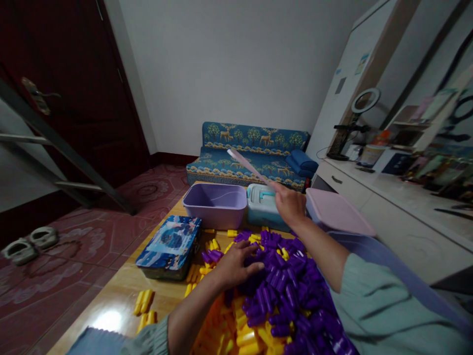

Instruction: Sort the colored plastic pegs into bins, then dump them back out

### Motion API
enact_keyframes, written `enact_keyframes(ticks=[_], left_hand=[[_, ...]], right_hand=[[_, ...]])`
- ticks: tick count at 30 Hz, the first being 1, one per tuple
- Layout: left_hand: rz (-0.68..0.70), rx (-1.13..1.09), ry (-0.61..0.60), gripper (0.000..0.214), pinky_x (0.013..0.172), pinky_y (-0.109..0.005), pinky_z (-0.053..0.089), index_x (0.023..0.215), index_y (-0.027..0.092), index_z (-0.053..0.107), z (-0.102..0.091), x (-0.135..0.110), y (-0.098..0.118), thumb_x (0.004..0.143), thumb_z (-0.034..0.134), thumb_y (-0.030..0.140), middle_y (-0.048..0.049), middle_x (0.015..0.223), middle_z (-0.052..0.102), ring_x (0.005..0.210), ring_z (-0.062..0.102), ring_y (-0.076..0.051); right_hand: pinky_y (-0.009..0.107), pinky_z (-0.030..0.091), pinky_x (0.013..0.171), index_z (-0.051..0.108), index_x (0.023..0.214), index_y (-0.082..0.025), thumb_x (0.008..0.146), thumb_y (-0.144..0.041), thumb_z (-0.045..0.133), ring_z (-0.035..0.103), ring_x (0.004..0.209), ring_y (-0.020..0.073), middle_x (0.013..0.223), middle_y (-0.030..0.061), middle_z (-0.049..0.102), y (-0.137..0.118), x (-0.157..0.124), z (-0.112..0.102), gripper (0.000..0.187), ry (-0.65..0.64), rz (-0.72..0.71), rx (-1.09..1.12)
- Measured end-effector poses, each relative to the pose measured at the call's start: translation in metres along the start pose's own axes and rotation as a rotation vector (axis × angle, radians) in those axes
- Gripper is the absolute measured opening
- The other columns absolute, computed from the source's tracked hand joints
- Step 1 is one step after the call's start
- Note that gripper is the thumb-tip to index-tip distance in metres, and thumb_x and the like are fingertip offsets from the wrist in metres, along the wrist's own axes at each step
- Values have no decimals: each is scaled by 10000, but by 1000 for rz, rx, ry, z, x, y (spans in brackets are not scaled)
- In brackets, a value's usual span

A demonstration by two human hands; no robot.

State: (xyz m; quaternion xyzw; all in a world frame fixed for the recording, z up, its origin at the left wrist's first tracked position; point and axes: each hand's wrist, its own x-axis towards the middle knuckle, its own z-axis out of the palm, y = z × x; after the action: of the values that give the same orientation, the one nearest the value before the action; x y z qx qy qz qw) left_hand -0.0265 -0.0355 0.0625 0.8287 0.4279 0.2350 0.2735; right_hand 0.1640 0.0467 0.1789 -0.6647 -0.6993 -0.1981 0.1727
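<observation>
My right hand (290, 203) is closed around one end of a long, thin, pale pink piece (247, 164). Its far end points up and left above the lilac bin, and I cannot tell exactly what it is. My left hand (236, 266) lies open with fingers apart on a heap of small plastic pieces. Purple pieces (291, 281) make up most of the heap, with yellow pieces (246, 335) showing in front and along the left. An uncovered lilac bin (216, 217) stands behind the heap. Beside it, a teal box with a handle (258, 212) is partly hidden by my right hand.
A blue illustrated tin (172, 241) sits on the wooden table (121, 286) at left, near loose yellow pieces (143, 301). At right are a pink lid (338, 212) and a lilac tub (354, 241). A patterned sofa (251, 135), ladder (62, 138) and white cabinet (384, 197) surround the table.
</observation>
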Motion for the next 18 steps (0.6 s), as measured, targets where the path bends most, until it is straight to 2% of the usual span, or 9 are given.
enact_keyframes(ticks=[3,6,11,13,15,18], left_hand=[[21,-21,19,590,1022,-398,401,1305,231,566,-6,-2,0,827,533,576,-138,1335,548,1217,514,-282],[28,-45,44,491,1020,-378,400,1259,234,605,-17,-7,1,843,559,490,-116,1310,569,1204,523,-262],[7,-109,49,417,1011,-356,407,1211,224,641,-39,-18,6,843,577,410,-105,1280,595,1175,550,-245],[-8,-148,73,430,1008,-357,411,1226,218,633,-45,-24,9,835,588,392,-112,1288,591,1176,552,-251],[-36,-199,126,453,1015,-376,406,1242,213,622,-51,-29,10,827,599,392,-121,1291,592,1185,547,-266],[-134,-384,255,550,993,-411,428,1293,194,575,-59,-37,7,798,636,426,-144,1303,585,1166,561,-291]], right_hand=[[310,464,784,495,1344,-315,904,-166,377,657,963,231,1223,46,656,-24,0,7,479,-24,-158,83],[286,470,797,529,1315,-284,890,-129,380,647,1010,212,1245,44,645,-50,6,13,476,-34,-280,135],[277,465,781,564,1276,-263,881,-101,390,662,968,200,1238,56,649,-87,21,14,462,19,-372,194],[273,458,768,585,1254,-278,875,-103,401,668,930,195,1193,45,675,-99,23,14,456,46,-330,264],[273,452,745,610,1222,-288,870,-122,412,671,875,195,1082,41,719,-110,22,12,436,95,-216,387],[273,446,685,683,1066,-219,842,-193,462,655,760,201,859,58,735,-122,13,7,316,139,-35,715]])
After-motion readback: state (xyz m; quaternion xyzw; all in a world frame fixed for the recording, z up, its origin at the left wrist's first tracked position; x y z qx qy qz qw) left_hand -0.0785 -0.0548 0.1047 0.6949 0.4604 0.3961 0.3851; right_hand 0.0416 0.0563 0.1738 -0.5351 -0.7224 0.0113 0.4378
